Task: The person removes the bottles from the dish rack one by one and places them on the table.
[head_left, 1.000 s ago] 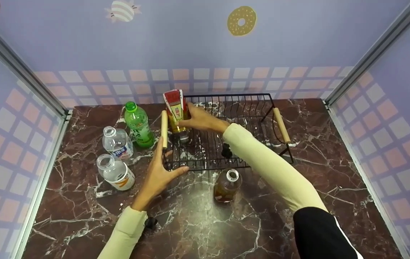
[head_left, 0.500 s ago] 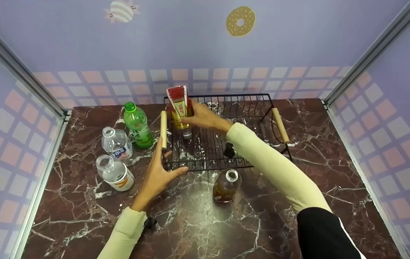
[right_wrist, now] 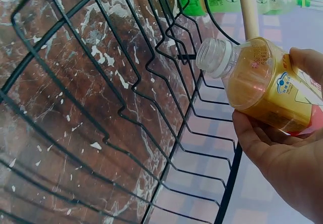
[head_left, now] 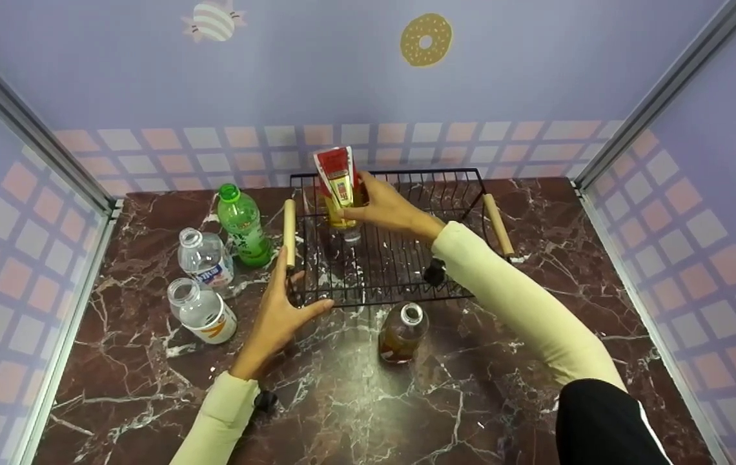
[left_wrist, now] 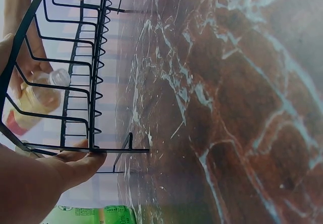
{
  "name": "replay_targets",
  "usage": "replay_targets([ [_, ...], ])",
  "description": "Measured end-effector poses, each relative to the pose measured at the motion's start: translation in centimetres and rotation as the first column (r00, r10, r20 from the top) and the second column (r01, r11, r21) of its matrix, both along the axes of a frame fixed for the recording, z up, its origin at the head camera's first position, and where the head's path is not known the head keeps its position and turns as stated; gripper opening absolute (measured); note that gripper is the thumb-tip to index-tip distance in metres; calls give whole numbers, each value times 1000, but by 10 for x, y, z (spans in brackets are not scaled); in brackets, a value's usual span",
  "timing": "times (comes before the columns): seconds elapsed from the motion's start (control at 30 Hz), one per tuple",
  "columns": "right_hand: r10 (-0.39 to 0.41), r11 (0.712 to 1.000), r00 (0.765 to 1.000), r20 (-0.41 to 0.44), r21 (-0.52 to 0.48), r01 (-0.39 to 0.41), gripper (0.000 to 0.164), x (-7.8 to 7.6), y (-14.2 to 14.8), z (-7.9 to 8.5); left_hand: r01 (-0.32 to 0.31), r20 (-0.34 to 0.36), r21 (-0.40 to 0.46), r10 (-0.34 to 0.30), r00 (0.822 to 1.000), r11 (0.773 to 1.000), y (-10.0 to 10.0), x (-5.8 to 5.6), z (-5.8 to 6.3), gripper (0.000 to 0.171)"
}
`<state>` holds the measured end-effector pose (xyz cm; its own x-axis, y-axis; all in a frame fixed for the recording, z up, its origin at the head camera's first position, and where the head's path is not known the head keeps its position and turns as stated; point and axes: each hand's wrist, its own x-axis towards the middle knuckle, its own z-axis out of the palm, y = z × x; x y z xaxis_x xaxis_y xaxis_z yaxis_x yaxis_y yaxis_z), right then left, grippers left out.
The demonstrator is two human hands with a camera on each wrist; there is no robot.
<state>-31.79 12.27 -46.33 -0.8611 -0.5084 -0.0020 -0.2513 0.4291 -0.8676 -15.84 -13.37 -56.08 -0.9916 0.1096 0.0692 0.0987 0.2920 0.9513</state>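
My right hand [head_left: 394, 203] grips a clear plastic bottle [head_left: 341, 187] with a red and yellow label, turned upside down over the left part of a black wire dish rack [head_left: 400, 300]. In the right wrist view, its uncapped neck [right_wrist: 214, 57] points toward the rack wires, and my thumb and fingers wrap its lower body. My left hand [head_left: 281, 313] holds the rack's front left corner below the wooden handle [head_left: 290, 232], thumb along the front rail. In the left wrist view, the fingertips of my left hand [left_wrist: 65, 168] lie against the rack's lower end wire.
A green bottle [head_left: 244, 226] and two clear bottles, one with a blue label [head_left: 206, 258] and one with a white and orange label [head_left: 203, 312], stand left of the rack. A brown bottle [head_left: 403, 332] stands before it. A patterned wall [head_left: 536, 139] rises behind.
My right hand has carried the upside-down bottle to the right and slightly back over the rack. My left hand keeps its place on the rack's corner.
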Motion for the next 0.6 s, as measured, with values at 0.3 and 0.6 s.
replay_targets([
  [0.3, -2, 1000, 1000, -15, 2, 2, 87, 14, 24, 7, -3, -5, 13, 3, 1000, 1000, 0, 0, 0, 140],
  [0.6, -29, 1000, 999, 14, -5, 29, 89, 29, 52, 10, -5, -4, -7, 5, 1000, 1000, 0, 0, -1, 138],
])
